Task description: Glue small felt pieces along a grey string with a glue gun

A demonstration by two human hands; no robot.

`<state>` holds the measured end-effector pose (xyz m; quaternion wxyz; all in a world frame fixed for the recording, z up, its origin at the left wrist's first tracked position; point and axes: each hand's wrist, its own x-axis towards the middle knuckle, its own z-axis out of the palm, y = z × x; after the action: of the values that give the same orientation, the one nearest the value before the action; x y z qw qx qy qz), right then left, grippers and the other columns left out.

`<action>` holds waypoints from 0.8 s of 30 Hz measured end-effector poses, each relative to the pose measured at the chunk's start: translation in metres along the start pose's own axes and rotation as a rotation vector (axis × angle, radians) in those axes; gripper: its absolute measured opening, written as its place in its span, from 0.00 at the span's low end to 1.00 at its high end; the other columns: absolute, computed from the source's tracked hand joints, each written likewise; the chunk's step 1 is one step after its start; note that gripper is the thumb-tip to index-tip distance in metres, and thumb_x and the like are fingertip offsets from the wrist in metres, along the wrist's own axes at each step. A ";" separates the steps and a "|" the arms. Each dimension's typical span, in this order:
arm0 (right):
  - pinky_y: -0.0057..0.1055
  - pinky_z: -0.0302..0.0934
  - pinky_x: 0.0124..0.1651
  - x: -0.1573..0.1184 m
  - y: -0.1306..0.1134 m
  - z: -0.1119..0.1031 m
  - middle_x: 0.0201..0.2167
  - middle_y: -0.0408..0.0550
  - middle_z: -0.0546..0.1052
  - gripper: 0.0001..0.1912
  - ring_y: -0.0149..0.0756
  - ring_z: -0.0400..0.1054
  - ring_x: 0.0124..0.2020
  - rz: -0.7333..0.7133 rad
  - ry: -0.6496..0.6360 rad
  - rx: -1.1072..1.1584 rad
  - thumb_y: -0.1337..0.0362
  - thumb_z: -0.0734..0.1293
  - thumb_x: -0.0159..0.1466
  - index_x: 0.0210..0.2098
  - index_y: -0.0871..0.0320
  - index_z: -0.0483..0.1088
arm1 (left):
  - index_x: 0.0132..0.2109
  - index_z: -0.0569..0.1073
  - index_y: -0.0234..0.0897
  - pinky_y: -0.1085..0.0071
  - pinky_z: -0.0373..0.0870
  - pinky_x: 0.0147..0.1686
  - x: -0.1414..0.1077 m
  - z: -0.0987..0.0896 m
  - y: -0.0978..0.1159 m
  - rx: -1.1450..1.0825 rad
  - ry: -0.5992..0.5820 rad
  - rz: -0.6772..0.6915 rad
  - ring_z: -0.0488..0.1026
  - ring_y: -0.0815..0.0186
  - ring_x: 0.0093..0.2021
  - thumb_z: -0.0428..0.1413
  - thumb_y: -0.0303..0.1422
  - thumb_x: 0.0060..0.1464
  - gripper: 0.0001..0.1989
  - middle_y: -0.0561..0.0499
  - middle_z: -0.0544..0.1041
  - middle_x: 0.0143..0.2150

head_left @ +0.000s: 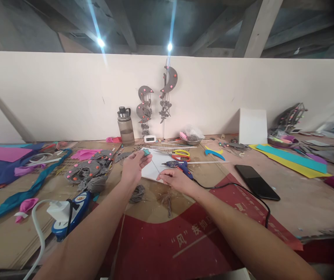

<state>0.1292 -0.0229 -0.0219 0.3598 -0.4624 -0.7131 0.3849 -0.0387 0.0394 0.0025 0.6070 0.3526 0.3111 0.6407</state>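
Observation:
Pinched in the fingers of my left hand (132,168) is a small teal piece (146,152); its exact shape is too small to tell. A thin grey cord (155,166) runs taut from it down to my right hand (177,181), whose fingertips are closed on the cord. Both hands are above a white sheet or board (149,171). Just beyond my right hand lies a blue glue gun (181,166), with yellow-and-red-handled scissors (181,154) behind it. A coil of grey cord (137,194) rests below my left hand, and a loose grey bundle (169,206) lies below my right.
A power strip (72,216) with a white plug sits at left, near grey felt moons (88,169) with coloured dots. A black phone (256,182) lies at right beside the glue gun's cable. A bottle (125,126) stands by the wall under hanging moon ornaments (171,79).

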 end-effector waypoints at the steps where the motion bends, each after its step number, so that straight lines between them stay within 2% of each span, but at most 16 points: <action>1: 0.24 0.47 0.23 -0.002 -0.004 0.000 0.22 0.41 0.69 0.16 0.25 0.55 0.19 -0.006 -0.027 -0.023 0.55 0.60 0.61 0.35 0.57 0.76 | 0.32 0.71 0.31 0.71 0.74 0.37 0.003 -0.003 0.002 -0.012 0.021 0.022 0.77 0.67 0.32 0.61 0.28 0.44 0.08 0.48 0.77 0.30; 6: 0.26 0.55 0.32 -0.014 -0.024 -0.009 0.29 0.45 0.76 0.18 0.32 0.66 0.30 -0.106 -0.200 -0.222 0.53 0.59 0.63 0.34 0.56 0.77 | 0.33 0.71 0.30 0.69 0.75 0.38 0.016 -0.016 0.002 -0.018 0.078 0.063 0.77 0.66 0.33 0.61 0.27 0.44 0.08 0.46 0.77 0.31; 8: 0.27 0.56 0.34 -0.015 -0.027 -0.022 0.31 0.47 0.77 0.22 0.34 0.67 0.32 -0.080 -0.175 -0.272 0.51 0.56 0.64 0.34 0.58 0.76 | 0.33 0.70 0.30 0.68 0.75 0.38 0.016 -0.017 -0.001 -0.007 0.078 0.049 0.77 0.65 0.33 0.61 0.27 0.44 0.08 0.46 0.77 0.31; 10: 0.27 0.56 0.34 -0.013 -0.027 -0.038 0.32 0.49 0.77 0.24 0.34 0.68 0.32 0.021 -0.070 -0.332 0.50 0.53 0.66 0.34 0.59 0.74 | 0.33 0.70 0.30 0.68 0.75 0.38 0.014 -0.015 -0.004 0.004 0.064 0.028 0.77 0.64 0.33 0.61 0.27 0.44 0.08 0.47 0.77 0.30; 12: 0.28 0.55 0.33 -0.010 -0.022 -0.054 0.31 0.51 0.76 0.24 0.35 0.67 0.31 0.133 0.144 -0.515 0.51 0.53 0.66 0.36 0.60 0.73 | 0.32 0.70 0.30 0.68 0.75 0.37 0.010 -0.010 -0.005 0.017 0.040 0.008 0.77 0.64 0.32 0.61 0.27 0.45 0.08 0.47 0.76 0.28; 14: 0.29 0.55 0.34 -0.008 -0.014 -0.066 0.33 0.54 0.76 0.22 0.37 0.68 0.32 0.216 0.303 -0.697 0.53 0.54 0.66 0.38 0.61 0.72 | 0.32 0.70 0.30 0.69 0.75 0.36 0.006 -0.006 -0.004 0.040 0.015 -0.011 0.77 0.65 0.31 0.61 0.28 0.45 0.07 0.47 0.76 0.28; 15: 0.30 0.55 0.34 -0.007 -0.010 -0.069 0.33 0.56 0.76 0.21 0.38 0.68 0.32 0.278 0.307 -0.759 0.53 0.55 0.65 0.36 0.62 0.72 | 0.32 0.70 0.30 0.69 0.75 0.35 0.004 -0.003 -0.004 0.055 0.009 -0.019 0.77 0.65 0.31 0.60 0.28 0.46 0.07 0.47 0.77 0.28; 17: 0.30 0.55 0.32 -0.005 -0.001 -0.071 0.32 0.58 0.76 0.20 0.39 0.68 0.31 0.404 0.202 -0.791 0.51 0.59 0.62 0.33 0.63 0.72 | 0.33 0.71 0.30 0.70 0.74 0.34 0.001 0.000 -0.004 0.076 0.001 -0.029 0.77 0.66 0.30 0.60 0.29 0.46 0.07 0.46 0.77 0.29; 20: 0.29 0.55 0.30 -0.003 0.008 -0.066 0.35 0.58 0.76 0.15 0.40 0.70 0.33 0.477 0.079 -0.783 0.57 0.63 0.58 0.34 0.63 0.72 | 0.34 0.72 0.29 0.70 0.74 0.35 -0.002 0.003 -0.004 0.070 -0.017 -0.040 0.77 0.65 0.32 0.61 0.28 0.46 0.08 0.46 0.77 0.31; 22: 0.29 0.55 0.30 -0.001 0.011 -0.063 0.37 0.59 0.76 0.12 0.41 0.70 0.34 0.505 0.090 -0.777 0.62 0.63 0.56 0.35 0.63 0.72 | 0.33 0.72 0.29 0.69 0.74 0.36 -0.003 0.004 -0.005 0.056 -0.032 -0.051 0.77 0.64 0.33 0.61 0.28 0.45 0.08 0.45 0.77 0.33; 24: 0.29 0.56 0.30 0.000 0.013 -0.062 0.37 0.59 0.76 0.12 0.41 0.70 0.34 0.559 0.134 -0.711 0.63 0.63 0.55 0.35 0.64 0.72 | 0.33 0.72 0.29 0.69 0.74 0.36 -0.005 0.005 -0.005 0.051 -0.038 -0.064 0.77 0.64 0.35 0.61 0.28 0.45 0.07 0.45 0.77 0.33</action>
<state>0.1877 -0.0056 -0.0057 0.1064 -0.7558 -0.6240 0.1677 -0.0321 0.0350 0.0010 0.6237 0.3698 0.3269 0.6061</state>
